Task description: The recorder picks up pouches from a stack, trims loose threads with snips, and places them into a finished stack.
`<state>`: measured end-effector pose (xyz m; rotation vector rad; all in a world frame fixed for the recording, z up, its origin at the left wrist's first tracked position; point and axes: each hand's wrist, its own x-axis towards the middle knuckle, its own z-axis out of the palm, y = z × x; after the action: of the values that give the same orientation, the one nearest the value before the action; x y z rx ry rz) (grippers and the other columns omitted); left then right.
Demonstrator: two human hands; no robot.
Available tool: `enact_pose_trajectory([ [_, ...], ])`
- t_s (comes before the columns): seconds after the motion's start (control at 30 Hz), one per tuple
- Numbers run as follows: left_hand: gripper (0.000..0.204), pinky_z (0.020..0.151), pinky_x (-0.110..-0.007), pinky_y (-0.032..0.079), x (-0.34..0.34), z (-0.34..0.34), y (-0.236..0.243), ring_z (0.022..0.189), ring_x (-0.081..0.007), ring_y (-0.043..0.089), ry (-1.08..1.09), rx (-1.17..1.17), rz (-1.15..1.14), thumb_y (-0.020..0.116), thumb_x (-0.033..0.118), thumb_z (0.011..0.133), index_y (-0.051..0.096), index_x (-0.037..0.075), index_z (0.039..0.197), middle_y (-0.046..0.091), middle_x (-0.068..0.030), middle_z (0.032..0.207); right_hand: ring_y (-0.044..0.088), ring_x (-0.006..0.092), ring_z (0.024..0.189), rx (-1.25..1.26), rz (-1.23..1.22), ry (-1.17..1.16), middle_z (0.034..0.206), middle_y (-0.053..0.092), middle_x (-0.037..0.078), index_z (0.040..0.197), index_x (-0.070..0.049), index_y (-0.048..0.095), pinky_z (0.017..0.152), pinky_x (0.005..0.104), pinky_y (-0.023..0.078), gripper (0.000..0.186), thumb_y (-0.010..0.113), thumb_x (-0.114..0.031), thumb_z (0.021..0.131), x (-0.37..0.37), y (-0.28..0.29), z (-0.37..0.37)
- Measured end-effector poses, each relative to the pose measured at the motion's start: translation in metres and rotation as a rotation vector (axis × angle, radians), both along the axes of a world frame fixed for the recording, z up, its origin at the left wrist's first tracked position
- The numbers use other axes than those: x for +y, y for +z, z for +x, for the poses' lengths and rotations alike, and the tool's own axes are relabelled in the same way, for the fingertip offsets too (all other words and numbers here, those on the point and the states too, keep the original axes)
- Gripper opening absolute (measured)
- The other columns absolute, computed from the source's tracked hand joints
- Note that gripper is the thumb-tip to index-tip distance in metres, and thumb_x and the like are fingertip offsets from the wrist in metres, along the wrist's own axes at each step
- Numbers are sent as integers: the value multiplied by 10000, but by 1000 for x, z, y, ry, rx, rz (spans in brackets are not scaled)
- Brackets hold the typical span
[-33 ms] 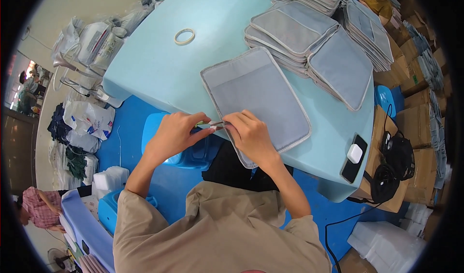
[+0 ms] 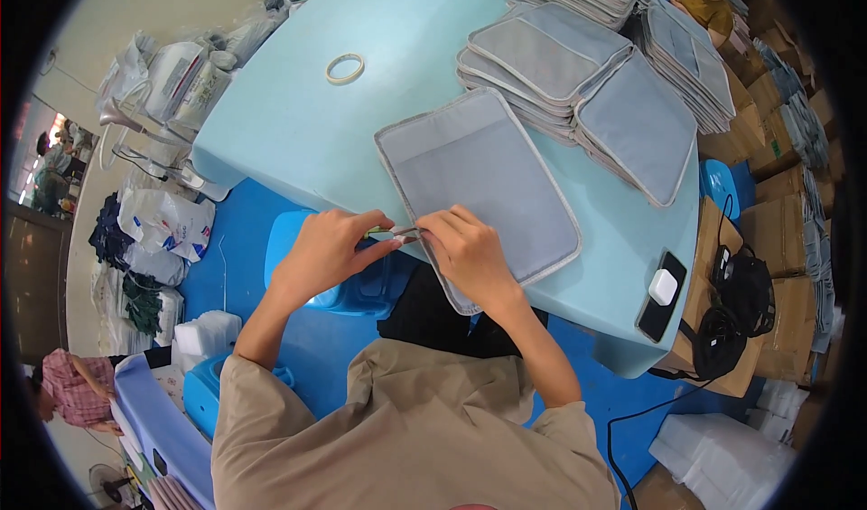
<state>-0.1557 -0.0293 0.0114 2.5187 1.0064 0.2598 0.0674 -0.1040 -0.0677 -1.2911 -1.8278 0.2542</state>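
Observation:
A grey fabric panel (image 2: 488, 171) with rounded corners and a piped rim lies tilted on the table, its near left corner hanging over the front edge. My right hand (image 2: 467, 250) lies over the panel's left rim, thumb and fingers pinched together at that rim. Just left of it, my left hand (image 2: 332, 250) is closed around a small metal-tipped tool (image 2: 404, 233) with a yellow-green handle. The tool's tip meets the right fingertips at the rim. Its exact kind is too small to tell, and the fingers hide part of it.
Stacks of similar grey panels (image 2: 551, 54) cover the table's far right. A tape roll (image 2: 345, 68) lies on the light-blue tabletop (image 2: 280, 121). A phone (image 2: 662, 297) with a white case on it sits at the right edge. Blue stools (image 2: 287, 239) stand under the near edge.

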Motion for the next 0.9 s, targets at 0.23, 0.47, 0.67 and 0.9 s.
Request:
enact_pose_trajectory([
  [0.23,276,597,-437,513,-1,2,0,664,-338,696,-28,-15,22,758,362,1004,794,98,1079,742,-130,757,685,271,925,-117,41,-6,957,702,55,1040,-61,669,734,410,590,181,728,2,881,3,-5,-2],
  [0.47,249,600,-452,513,0,4,-3,671,-348,693,-39,22,40,757,341,999,792,108,1081,727,-134,746,682,282,928,-45,-48,-27,940,686,62,1011,-67,617,755,420,585,201,707,48,872,4,-3,-2],
  [0.67,243,582,-458,500,-3,7,-5,649,-356,679,-36,15,72,755,342,999,788,107,1056,704,-138,705,681,282,924,-39,-19,-35,927,676,59,1003,-71,608,757,422,583,209,700,56,865,4,-5,-3],
  [0.9,213,553,-392,471,-1,8,-5,598,-285,675,-7,34,12,779,310,997,806,108,1061,729,-120,726,676,279,925,-63,-7,-35,920,664,59,976,-76,594,770,418,579,185,689,46,874,3,-4,-3],
])
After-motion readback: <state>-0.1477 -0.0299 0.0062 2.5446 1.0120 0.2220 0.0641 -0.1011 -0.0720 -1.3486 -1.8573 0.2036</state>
